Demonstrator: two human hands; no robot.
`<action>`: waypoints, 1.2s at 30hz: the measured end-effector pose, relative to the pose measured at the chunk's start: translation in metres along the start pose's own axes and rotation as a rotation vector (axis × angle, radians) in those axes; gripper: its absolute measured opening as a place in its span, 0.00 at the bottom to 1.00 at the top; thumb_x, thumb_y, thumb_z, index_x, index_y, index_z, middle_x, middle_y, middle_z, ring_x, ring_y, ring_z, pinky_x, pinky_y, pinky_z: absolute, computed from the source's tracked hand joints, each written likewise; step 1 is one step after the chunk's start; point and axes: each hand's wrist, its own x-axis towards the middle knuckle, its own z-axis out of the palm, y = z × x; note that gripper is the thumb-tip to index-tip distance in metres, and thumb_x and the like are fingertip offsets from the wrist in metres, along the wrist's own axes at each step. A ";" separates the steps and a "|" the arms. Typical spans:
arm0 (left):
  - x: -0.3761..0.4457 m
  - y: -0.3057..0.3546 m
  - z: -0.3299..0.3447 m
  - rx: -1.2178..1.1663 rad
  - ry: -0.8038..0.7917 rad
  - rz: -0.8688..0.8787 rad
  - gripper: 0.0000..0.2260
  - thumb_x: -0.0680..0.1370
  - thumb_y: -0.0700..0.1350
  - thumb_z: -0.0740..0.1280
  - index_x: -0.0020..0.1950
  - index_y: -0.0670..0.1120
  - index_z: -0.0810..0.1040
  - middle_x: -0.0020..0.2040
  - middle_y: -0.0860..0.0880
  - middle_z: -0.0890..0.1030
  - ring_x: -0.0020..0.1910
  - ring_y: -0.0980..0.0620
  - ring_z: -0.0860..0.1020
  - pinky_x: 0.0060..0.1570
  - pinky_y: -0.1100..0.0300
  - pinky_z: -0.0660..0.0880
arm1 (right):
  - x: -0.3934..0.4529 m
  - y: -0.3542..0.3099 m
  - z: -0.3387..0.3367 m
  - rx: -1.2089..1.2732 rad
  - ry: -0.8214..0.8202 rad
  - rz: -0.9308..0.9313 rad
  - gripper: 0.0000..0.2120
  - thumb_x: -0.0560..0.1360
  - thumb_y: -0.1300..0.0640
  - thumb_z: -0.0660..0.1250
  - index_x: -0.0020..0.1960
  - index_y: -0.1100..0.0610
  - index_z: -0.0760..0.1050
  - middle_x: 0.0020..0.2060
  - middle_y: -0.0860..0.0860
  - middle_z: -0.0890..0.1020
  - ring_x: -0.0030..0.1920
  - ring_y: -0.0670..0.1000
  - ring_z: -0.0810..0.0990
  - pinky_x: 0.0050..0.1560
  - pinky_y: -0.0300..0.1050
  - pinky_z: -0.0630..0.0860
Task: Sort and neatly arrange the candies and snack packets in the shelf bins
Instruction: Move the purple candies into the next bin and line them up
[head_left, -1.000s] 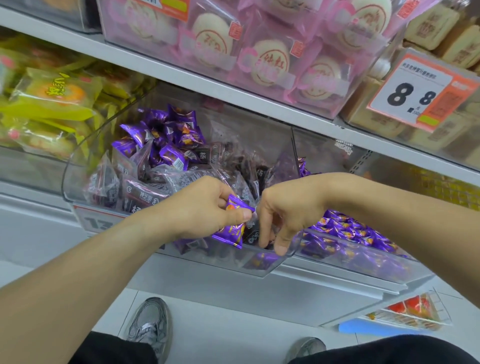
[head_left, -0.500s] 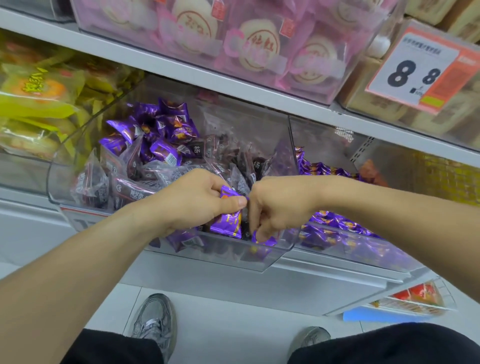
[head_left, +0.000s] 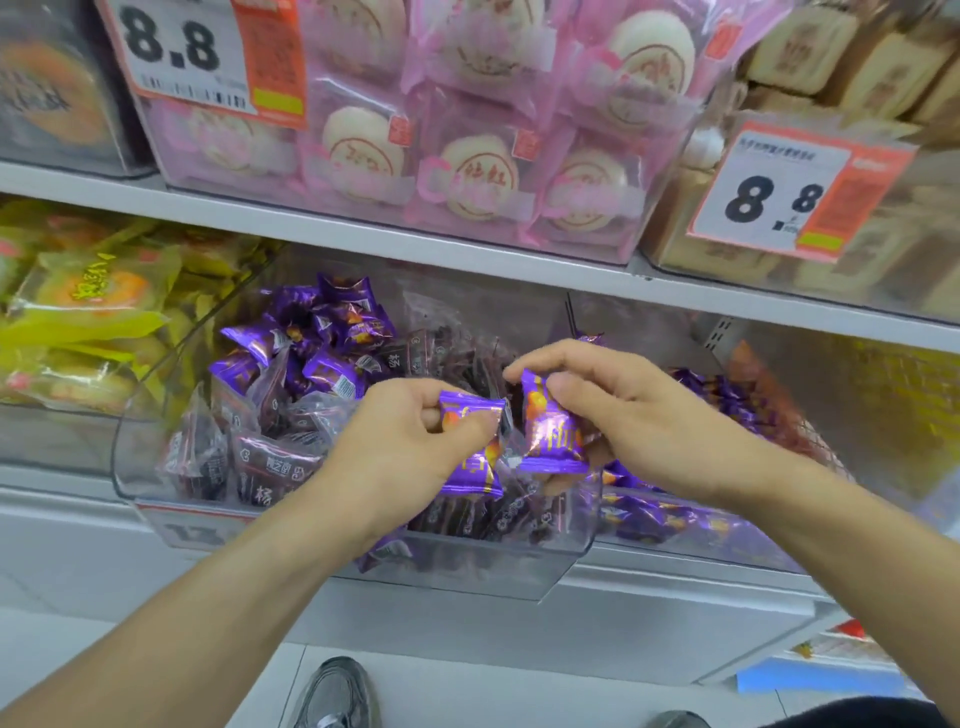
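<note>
A clear plastic bin (head_left: 467, 566) on the lower shelf holds a mix of bright purple candy packets (head_left: 332, 332) and dark see-through snack packets (head_left: 270, 467). My left hand (head_left: 410, 447) grips purple candy packets (head_left: 470, 452) above the bin's front. My right hand (head_left: 623, 410) pinches one purple candy packet (head_left: 550, 436) between thumb and fingers, lifted just above the bin. The neighbouring clear bin (head_left: 675, 525) to the right holds more purple candies, partly hidden behind my right forearm.
Yellow snack packets (head_left: 88, 312) fill the bin at the left. The upper shelf carries pink-wrapped round cakes (head_left: 467, 176), beige cakes (head_left: 810, 57) and two 8.8 price tags (head_left: 779, 197). The white shelf edge (head_left: 519, 265) runs just above the bins. My shoes (head_left: 332, 696) stand on the floor below.
My right hand has come up out of the bin's front corner with a purple candy packet pinched in it. My left hand rose slightly with its packets. The camera tilted upward.
</note>
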 end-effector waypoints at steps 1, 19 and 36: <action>-0.001 0.001 0.004 -0.050 0.009 -0.012 0.05 0.78 0.42 0.69 0.50 0.41 0.82 0.41 0.42 0.86 0.42 0.39 0.85 0.47 0.47 0.82 | -0.003 0.003 0.005 0.058 0.041 -0.020 0.11 0.83 0.59 0.58 0.61 0.56 0.76 0.36 0.53 0.79 0.33 0.51 0.81 0.36 0.50 0.83; -0.007 0.013 0.031 -0.203 -0.081 -0.168 0.10 0.71 0.42 0.76 0.51 0.42 0.84 0.47 0.42 0.86 0.43 0.46 0.82 0.48 0.51 0.78 | -0.033 0.040 -0.012 0.511 0.255 0.023 0.17 0.61 0.58 0.77 0.50 0.58 0.83 0.44 0.57 0.86 0.38 0.49 0.83 0.34 0.36 0.76; -0.013 0.015 0.019 -0.238 -0.161 -0.204 0.18 0.65 0.35 0.75 0.54 0.36 0.81 0.44 0.35 0.85 0.39 0.44 0.85 0.37 0.60 0.81 | -0.031 0.045 -0.012 0.718 0.197 0.052 0.25 0.52 0.56 0.86 0.46 0.61 0.82 0.42 0.62 0.85 0.37 0.54 0.84 0.36 0.40 0.80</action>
